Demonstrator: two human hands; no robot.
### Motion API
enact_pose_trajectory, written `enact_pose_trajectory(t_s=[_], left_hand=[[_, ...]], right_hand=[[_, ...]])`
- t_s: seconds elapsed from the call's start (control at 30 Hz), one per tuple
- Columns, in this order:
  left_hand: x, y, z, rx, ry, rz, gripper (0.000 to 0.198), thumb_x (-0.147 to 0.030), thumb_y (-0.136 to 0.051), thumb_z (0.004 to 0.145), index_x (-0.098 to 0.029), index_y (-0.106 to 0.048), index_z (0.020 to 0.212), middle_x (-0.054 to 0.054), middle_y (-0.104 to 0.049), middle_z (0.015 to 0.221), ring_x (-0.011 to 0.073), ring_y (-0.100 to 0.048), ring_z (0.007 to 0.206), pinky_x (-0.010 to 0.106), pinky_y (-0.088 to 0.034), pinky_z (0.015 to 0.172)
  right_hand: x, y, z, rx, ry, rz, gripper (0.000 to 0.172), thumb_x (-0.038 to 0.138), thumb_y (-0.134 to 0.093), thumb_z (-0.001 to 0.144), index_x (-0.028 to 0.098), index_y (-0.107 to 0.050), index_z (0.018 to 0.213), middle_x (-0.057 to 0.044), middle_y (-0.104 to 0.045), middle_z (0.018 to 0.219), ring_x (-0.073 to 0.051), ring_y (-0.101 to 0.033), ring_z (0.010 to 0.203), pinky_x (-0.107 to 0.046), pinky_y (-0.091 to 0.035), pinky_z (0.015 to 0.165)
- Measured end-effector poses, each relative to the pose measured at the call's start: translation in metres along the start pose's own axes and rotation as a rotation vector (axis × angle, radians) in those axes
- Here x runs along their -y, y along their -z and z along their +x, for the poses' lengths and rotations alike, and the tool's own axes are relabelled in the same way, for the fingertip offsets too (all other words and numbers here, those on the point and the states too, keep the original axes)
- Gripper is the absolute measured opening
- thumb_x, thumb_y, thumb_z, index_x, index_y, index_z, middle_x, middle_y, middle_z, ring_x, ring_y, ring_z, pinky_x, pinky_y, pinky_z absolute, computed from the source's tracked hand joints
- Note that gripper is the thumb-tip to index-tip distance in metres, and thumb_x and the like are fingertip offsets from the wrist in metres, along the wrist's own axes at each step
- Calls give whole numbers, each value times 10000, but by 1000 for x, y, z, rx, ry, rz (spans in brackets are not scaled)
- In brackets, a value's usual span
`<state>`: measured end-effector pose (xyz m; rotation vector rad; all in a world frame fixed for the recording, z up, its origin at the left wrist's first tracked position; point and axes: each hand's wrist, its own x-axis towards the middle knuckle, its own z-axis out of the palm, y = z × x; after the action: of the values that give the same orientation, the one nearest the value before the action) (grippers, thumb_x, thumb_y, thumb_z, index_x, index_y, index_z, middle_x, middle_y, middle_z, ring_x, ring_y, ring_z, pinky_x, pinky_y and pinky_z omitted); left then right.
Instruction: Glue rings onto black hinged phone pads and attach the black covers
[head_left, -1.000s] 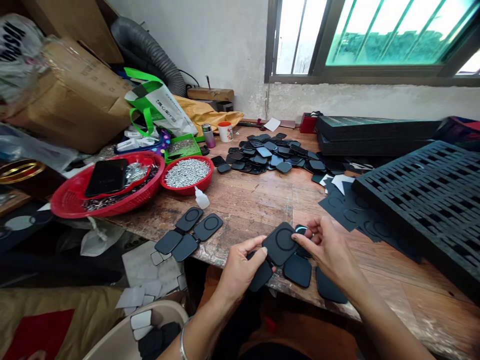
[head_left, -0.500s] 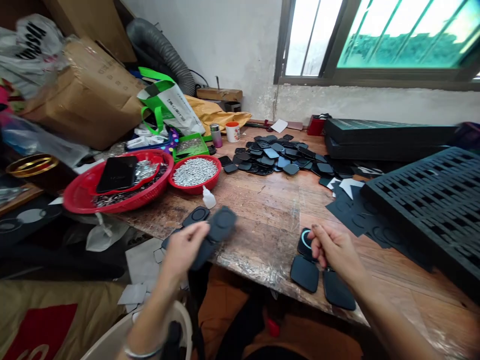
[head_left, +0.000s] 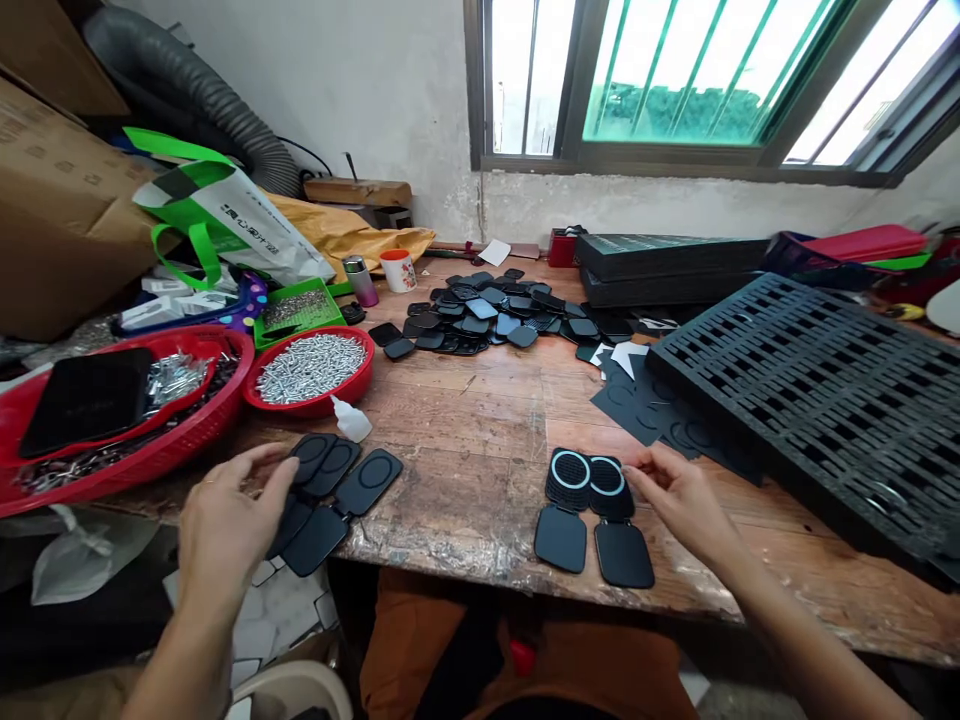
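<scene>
Black matte plastic, two pieces: first hinged pad (head_left: 568, 480) and second hinged pad (head_left: 609, 482). They lay side by side and touching on the wooden desk (head_left: 480, 440), at 6 o'clock of its surface, just inside the near edge. Each showed a round, pale-ringed upper half and a plain rounded-square lower half, opened flat.

Right hand (head_left: 679, 500): at 3 o'clock of the second hinged pad. Grip loosely curled, fingertips resting at that pad's upper right rim; nothing lifted or pinched.

Left hand (head_left: 225, 510): at 9 o'clock, well apart from the pair. Grip spread and empty, fingertips over a pile of folding pads (head_left: 334, 490) that lay overlapped, plain sides up.

Handling, by judgement:
- Light and thin, each half stiff.
- The joint between the halves looked flexible, so the free half would likely swing if one half alone were lifted.
- Matte skin, probably not slippery.
- Best hold: a pinch across the side edges of the lower half, or at the hinge, keeping off the ringed face.

Also present:
- Squeeze bottle (head_left: 350, 420) and red basket of screws (head_left: 311, 365) at 10 o'clock.
- Heap of loose black pads (head_left: 480, 315) at 12 o'clock.
- Flat black cut-outs (head_left: 660, 425) and slotted black tray (head_left: 810, 390) at 2 o'clock.
</scene>
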<state>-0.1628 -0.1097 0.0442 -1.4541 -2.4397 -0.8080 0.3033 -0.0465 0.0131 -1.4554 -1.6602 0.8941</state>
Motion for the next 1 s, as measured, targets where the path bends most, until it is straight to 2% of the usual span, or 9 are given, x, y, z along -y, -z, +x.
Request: enact_pose_trajectory(t_s=[0.07, 0.2, 0.3, 0.37, 0.5, 0.7, 0.83, 0.93, 1.0], left_hand=[[-39, -5, -23, 114, -149, -131, 267, -406, -580, 807, -216, -668, 973, 31, -686, 1010, 212, -630, 889, 348, -477, 845], [-130, -28, -84, 417, -506, -369, 208, -354, -551, 855, -213, -680, 936, 71, -674, 982, 235, -595, 984, 380, -472, 888], [-181, -46, -122, 561, -729, -418, 322, -297, -560, 862, -247, -609, 1177, 81, -572, 1276, 256, -484, 1212, 422, -434, 991], [-199, -56, -136, 609, -844, -369, 492, -301, -614, 829, -251, -508, 1306, 81, -464, 1406, 291, -381, 1313, 485, -388, 1039], [-205, -70, -143, 581, -920, -214, 623, -380, -673, 772, -212, -476, 1339, 106, -438, 1425, 344, -366, 1320, 551, -363, 1039], [-174, -72, -129, 446, -888, -39, 582, -457, -662, 756, -205, -564, 1271, 105, -526, 1349, 374, -452, 1250, 564, -386, 1007], [-154, -71, -120, 415, -899, -23, 548, -482, -612, 783, -214, -580, 1261, 97, -547, 1328, 377, -484, 1220, 548, -429, 969], [-147, -73, -117, 430, -880, -49, 541, -479, -578, 808, -223, -557, 1284, 88, -524, 1353, 363, -457, 1249, 542, -412, 991], [-146, -72, -115, 472, -851, -89, 548, -479, -573, 812, -223, -542, 1296, 86, -523, 1356, 352, -442, 1265, 539, -399, 1009]], right_hand=[[-10, 11, 5, -48, 58, -99, 233, 407, -593, 790, 180, -617, 746, -35, -637, 683, -176, -582, 628, -291, -460, 574], [-25, 19, 19, -82, 137, -334, 163, 291, -521, 801, 176, -628, 757, -32, -643, 690, -171, -581, 625, -297, -463, 595], [-34, 23, 35, -117, 167, -459, 150, 251, -517, 784, 179, -647, 761, -42, -656, 736, -202, -586, 728, -343, -461, 698], [-39, 25, 45, -136, 174, -512, 146, 239, -532, 779, 174, -662, 799, -64, -671, 814, -238, -574, 846, -381, -443, 782], [-42, 28, 64, -138, 166, -600, 218, 212, -528, 811, 129, -655, 967, -135, -662, 1056, -295, -503, 1083, -425, -393, 898], [-36, 25, 97, -80, 120, -661, 437, 305, -627, 791, 71, -554, 1153, -229, -468, 1347, -345, -226, 1352, -489, -210, 1042], [-29, 23, 120, -28, 38, -644, 524, 320, -759, 652, 135, -570, 1105, -174, -572, 1208, -348, -377, 1246, -478, -266, 990], [-24, 21, 134, -62, -54, -611, 582, 279, -836, 499, 137, -604, 1013, -175, -592, 1111, -373, -452, 1120, -480, -331, 901], [-18, 20, 139, -107, -82, -564, 537, 232, -834, 471, 142, -621, 955, -164, -594, 1076, -370, -463, 1084, -465, -350, 869]])
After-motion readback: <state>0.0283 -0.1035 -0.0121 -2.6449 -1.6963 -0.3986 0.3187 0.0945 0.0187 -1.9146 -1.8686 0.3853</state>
